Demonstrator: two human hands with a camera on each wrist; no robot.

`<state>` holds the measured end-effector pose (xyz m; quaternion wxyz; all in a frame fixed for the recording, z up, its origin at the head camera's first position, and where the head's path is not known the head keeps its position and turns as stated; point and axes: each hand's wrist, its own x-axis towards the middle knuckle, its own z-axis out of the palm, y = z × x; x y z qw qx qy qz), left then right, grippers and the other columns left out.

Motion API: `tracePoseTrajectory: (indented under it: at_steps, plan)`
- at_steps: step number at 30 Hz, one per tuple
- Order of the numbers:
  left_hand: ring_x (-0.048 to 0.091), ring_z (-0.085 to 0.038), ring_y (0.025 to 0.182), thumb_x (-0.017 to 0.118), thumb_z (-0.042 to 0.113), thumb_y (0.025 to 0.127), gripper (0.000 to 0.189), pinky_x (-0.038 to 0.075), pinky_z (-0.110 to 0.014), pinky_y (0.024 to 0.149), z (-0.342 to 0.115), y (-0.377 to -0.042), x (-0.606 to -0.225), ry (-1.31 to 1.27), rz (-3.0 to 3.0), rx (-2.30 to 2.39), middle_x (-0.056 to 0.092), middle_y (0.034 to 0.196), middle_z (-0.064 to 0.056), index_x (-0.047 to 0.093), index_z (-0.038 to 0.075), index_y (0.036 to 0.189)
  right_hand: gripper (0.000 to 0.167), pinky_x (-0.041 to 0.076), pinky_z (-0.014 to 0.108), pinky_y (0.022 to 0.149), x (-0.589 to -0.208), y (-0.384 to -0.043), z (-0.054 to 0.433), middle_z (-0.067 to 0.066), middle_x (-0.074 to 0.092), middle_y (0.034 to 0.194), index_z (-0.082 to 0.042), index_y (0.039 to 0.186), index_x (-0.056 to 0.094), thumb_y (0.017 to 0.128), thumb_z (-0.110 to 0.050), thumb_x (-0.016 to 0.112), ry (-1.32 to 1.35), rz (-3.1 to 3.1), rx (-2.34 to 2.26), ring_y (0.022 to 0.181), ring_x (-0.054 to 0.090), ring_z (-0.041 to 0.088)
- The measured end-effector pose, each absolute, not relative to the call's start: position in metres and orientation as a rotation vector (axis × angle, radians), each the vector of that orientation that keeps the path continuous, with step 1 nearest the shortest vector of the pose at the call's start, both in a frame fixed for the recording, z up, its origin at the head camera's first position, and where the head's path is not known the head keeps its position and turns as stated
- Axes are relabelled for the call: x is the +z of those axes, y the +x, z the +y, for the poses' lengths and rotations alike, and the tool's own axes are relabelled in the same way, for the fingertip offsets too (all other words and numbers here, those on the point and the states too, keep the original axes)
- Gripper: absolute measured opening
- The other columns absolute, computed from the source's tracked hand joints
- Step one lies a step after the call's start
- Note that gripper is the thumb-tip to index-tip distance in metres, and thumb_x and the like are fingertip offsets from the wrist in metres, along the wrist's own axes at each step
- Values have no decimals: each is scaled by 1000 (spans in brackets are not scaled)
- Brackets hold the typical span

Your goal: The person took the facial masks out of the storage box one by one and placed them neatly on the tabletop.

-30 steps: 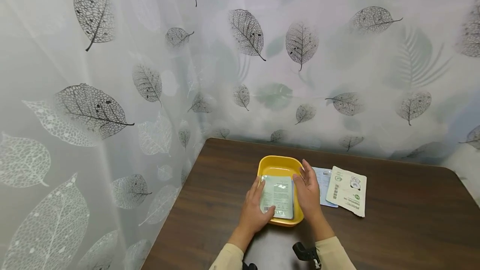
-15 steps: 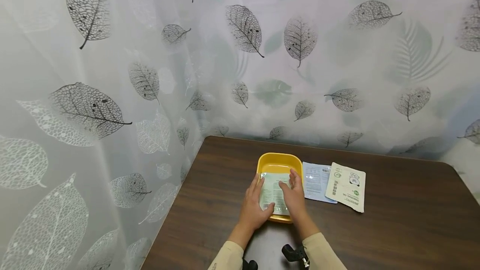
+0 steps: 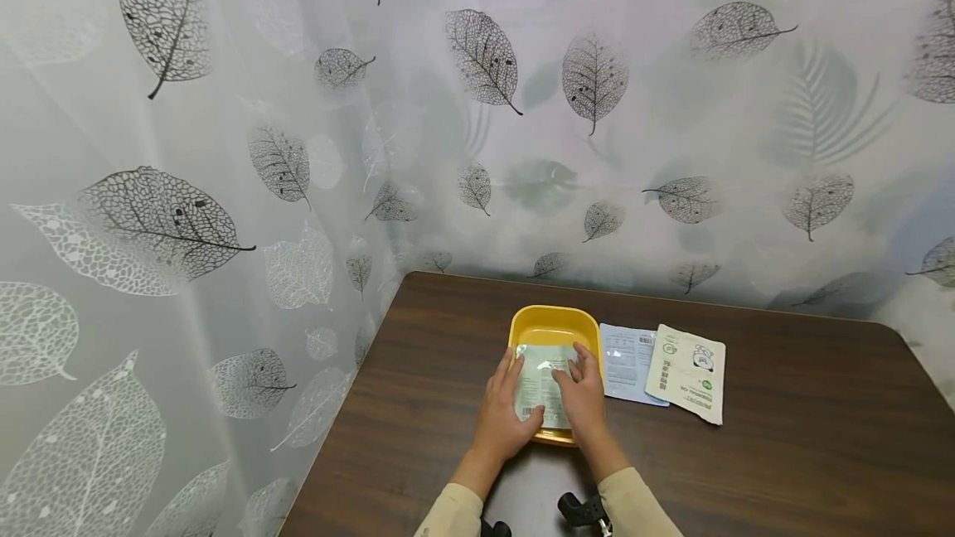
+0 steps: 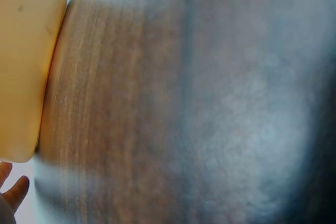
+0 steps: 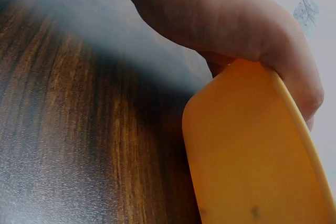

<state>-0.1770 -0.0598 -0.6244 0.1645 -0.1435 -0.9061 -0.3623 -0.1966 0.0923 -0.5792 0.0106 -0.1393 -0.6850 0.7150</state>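
Note:
A yellow plastic tray [image 3: 555,318] stands on the table, and a pale green flat sachet [image 3: 535,396] with printed text lies in its near part. My left hand [image 3: 498,421] rests along the tray's left side, fingertips at the sachet's left edge and thumb at its lower corner. Over the sachet's right side lies my right hand [image 3: 584,404], thumb pointing forward across it. The right wrist view shows the right hand [image 5: 247,19] bent over the rim of the tray [image 5: 252,145]. In the left wrist view, the tray's wall [image 4: 26,66] fills the upper left.
Right of the tray, a light blue sachet [image 3: 623,363] lies partly beneath a cream sachet [image 3: 686,373] with a panda drawing. The brown wood-grain table [image 3: 813,421] extends to the right. A leaf-patterned curtain [image 3: 552,131] hangs behind and to the left.
My right hand has moved left from beyond the tray's right rim onto the green sachet, uncovering more of the blue sachet. My left hand stays at the tray's left side.

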Motion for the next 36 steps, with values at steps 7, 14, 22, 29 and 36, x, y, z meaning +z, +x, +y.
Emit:
tracePoseTrajectory:
  at_steps: [7, 14, 22, 29, 36]
  plan:
    - [55, -36, 128, 73, 34, 80, 82, 52, -53, 96, -60, -178, -627, -418, -2575, -1027, 36, 165, -14, 46, 9, 153, 64, 48, 28, 107, -581, -196, 93, 21, 30, 165, -1, 153, 37, 93, 3, 58, -372, -1971, 2309, 150, 35, 42]
    - [55, -36, 129, 74, 34, 80, 81, 51, -53, 98, -61, -179, -625, -422, -2568, -1044, 36, 165, -13, 47, 9, 152, 56, 49, 24, 105, -580, -196, 95, 24, 46, 154, 7, 141, 46, 85, 14, 51, -272, -1950, 2349, 145, 44, 39]
    - [53, -35, 131, 73, 35, 81, 80, 50, -53, 100, -60, -176, -626, -399, -2586, -1074, 35, 166, -10, 46, 10, 153, 60, 50, 38, 107, -583, -193, 96, 23, 49, 154, 0, 145, 49, 87, 14, 55, -145, -2035, 2370, 144, 47, 40]
    - [54, -36, 128, 73, 34, 81, 80, 50, -54, 98, -60, -175, -628, -399, -2561, -1080, 36, 165, -12, 47, 10, 152, 63, 57, 24, 83, -588, -193, 93, 27, 55, 145, -1, 148, 48, 86, 14, 57, -53, -2111, 2365, 122, 61, 42]
    - [55, -36, 128, 72, 36, 82, 79, 51, -55, 97, -58, -176, -627, -392, -2573, -1073, 36, 165, -13, 48, 10, 152, 66, 52, 17, 80, -585, -190, 93, 27, 54, 146, -1, 153, 44, 89, 5, 61, -31, -2301, 2232, 122, 61, 37]
